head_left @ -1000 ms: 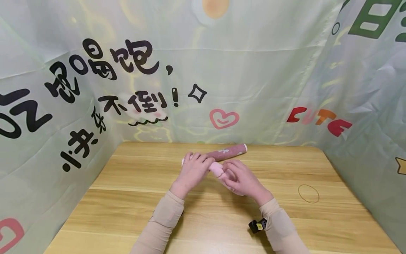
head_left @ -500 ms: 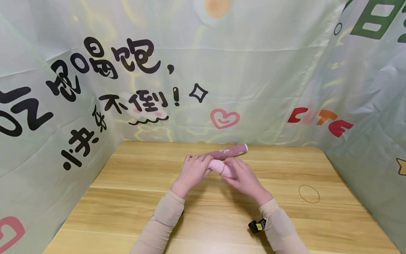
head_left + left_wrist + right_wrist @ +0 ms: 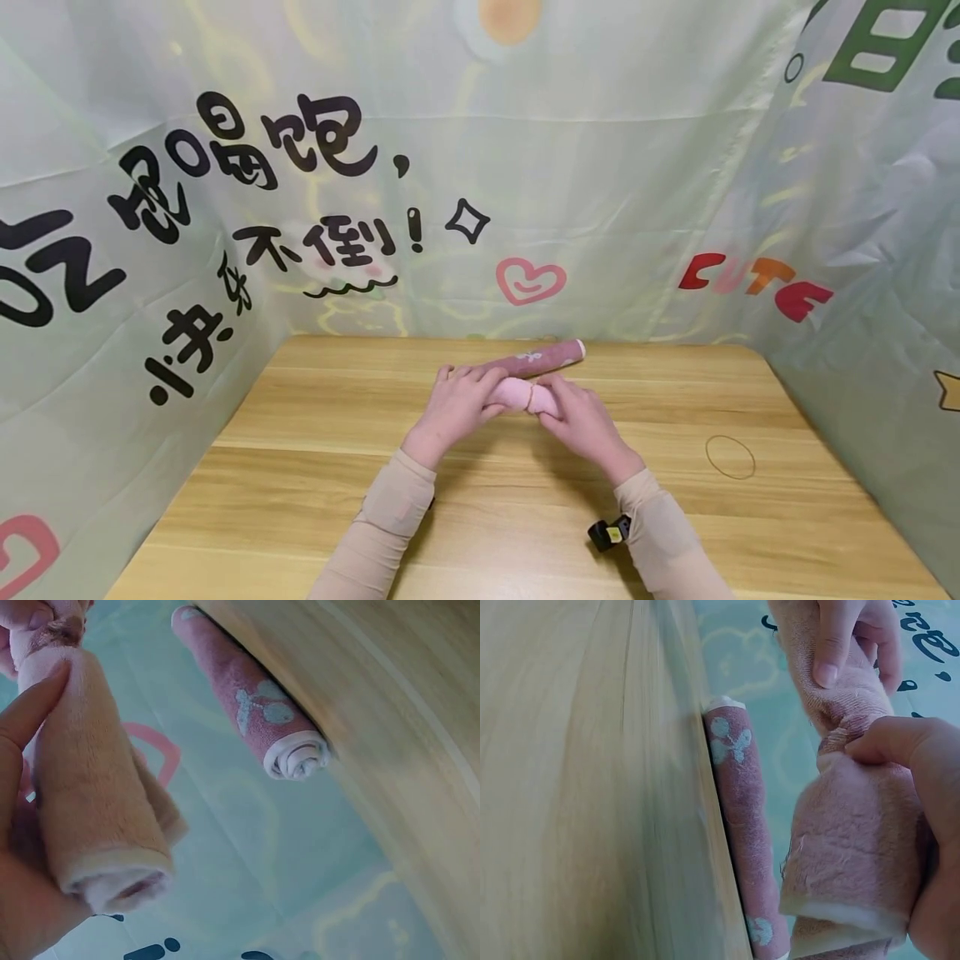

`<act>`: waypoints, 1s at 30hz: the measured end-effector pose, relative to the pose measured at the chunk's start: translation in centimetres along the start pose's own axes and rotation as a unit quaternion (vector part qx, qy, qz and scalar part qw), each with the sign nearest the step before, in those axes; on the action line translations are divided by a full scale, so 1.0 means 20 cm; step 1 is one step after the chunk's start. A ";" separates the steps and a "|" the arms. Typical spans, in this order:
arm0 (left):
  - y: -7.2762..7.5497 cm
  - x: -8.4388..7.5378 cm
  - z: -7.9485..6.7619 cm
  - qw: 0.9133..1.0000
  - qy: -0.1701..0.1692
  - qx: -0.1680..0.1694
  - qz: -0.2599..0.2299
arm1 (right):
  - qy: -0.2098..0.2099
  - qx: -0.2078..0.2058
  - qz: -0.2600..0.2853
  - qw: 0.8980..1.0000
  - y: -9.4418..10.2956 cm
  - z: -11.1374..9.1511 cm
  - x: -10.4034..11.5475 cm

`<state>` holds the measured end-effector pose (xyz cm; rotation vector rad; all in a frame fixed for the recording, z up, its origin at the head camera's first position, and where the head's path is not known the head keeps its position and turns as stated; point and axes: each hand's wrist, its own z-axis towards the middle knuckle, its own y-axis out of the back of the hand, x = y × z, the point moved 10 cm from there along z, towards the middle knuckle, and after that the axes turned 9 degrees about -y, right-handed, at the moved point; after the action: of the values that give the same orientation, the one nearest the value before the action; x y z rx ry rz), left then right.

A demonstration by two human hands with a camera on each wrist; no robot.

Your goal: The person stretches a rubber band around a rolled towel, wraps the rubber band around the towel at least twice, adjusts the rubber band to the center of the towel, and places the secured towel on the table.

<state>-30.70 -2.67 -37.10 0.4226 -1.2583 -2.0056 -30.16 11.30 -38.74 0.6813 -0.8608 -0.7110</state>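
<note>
A light pink rolled towel (image 3: 513,393) is held up between both hands, cinched at its middle by a thin elastic band (image 3: 531,398). My left hand (image 3: 455,408) grips the left half, its thumb along the roll toward the band. On the right half my right hand (image 3: 588,425) has its fingers curled round the cloth; in the right wrist view its thumb (image 3: 889,741) lies right at the cinched waist. Part of the towel's right end is covered by that hand in the head view. The left wrist view shows the rolled left end (image 3: 120,881) with its pale hem.
Behind the hands, a darker pink rolled towel (image 3: 543,358) with pale blue motifs lies on the wooden table (image 3: 300,500). A loose elastic band (image 3: 707,457) rests on the right side. Printed fabric (image 3: 615,183) encloses the table at the back and sides.
The light pink towel has swung from slanting down to the right to nearly level. My right hand has shifted from fingering near the band to gripping the right half; the left hand keeps its hold.
</note>
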 end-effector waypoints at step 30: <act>-0.03 -0.02 0.00 0.999 -0.012 0.001 0.036 | 0.016 0.039 0.146 0.988 0.00 0.00 0.04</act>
<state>-30.63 -2.16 -37.56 0.3498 -1.2727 -1.9535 -29.89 10.68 -38.39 0.6196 -0.9389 -0.4045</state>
